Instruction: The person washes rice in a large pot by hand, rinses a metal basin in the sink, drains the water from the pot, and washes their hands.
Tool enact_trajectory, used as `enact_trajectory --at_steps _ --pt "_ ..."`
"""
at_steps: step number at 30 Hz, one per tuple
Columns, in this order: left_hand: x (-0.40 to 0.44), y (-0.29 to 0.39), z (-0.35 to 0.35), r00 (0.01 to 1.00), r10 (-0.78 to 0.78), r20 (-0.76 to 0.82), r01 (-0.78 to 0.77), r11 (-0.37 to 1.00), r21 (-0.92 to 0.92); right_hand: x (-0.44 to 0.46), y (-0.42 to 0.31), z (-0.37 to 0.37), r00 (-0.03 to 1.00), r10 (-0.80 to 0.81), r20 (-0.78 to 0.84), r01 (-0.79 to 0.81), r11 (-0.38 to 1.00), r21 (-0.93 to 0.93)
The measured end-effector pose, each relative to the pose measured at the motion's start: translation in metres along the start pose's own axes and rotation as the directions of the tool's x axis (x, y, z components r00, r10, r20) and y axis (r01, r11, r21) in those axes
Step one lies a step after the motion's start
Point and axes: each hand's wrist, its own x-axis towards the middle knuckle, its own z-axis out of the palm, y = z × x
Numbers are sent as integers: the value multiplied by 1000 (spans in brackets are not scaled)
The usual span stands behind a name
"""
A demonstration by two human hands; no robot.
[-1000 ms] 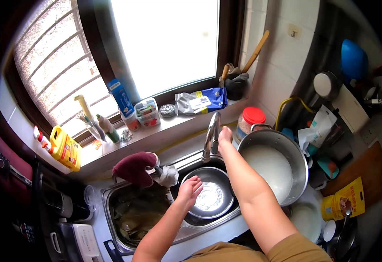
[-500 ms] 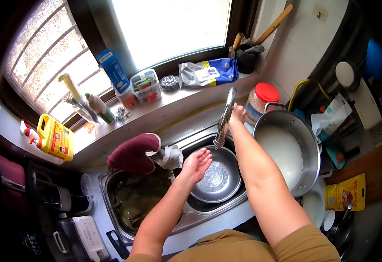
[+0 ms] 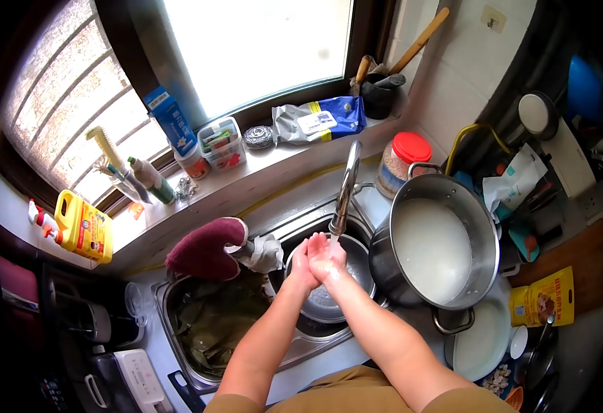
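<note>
Under the spout of the chrome faucet point(image 3: 346, 189), my left hand point(image 3: 302, 267) and my right hand point(image 3: 327, 257) are side by side, touching, palms up and slightly cupped. Water runs from the spout onto my right palm. Neither hand holds an object; both have their fingers stretched out. Below them a round metal basin point(image 3: 325, 303) sits in the right sink bowl, partly covered by my hands and forearms. Large dark green leaves point(image 3: 222, 320) lie in the left sink bowl.
A large steel pot point(image 3: 377, 261) of whitish liquid stands right of the sink. Behind it is a red-lidded jar point(image 3: 399, 162). A maroon cloth-covered item point(image 3: 201, 251) rests at the sink's back. Wipes point(image 3: 325, 118), a steel scourer point(image 3: 258, 137) and a yellow jug point(image 3: 84, 227) line the sill.
My right hand has come from the faucet's base to beside my left hand beneath the spout. Water now flows onto my right palm.
</note>
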Motion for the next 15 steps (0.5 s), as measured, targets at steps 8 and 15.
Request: enact_trajectory --at_steps 8,15 --pt "28 -29 -40 997 -78 -4 78 994 73 33 -16 -39 743 -266 614 442 -493 -749" --pt "21 -26 -29 962 -227 -150 244 964 108 36 -31 -60 787 -166 594 353 -668 -655"
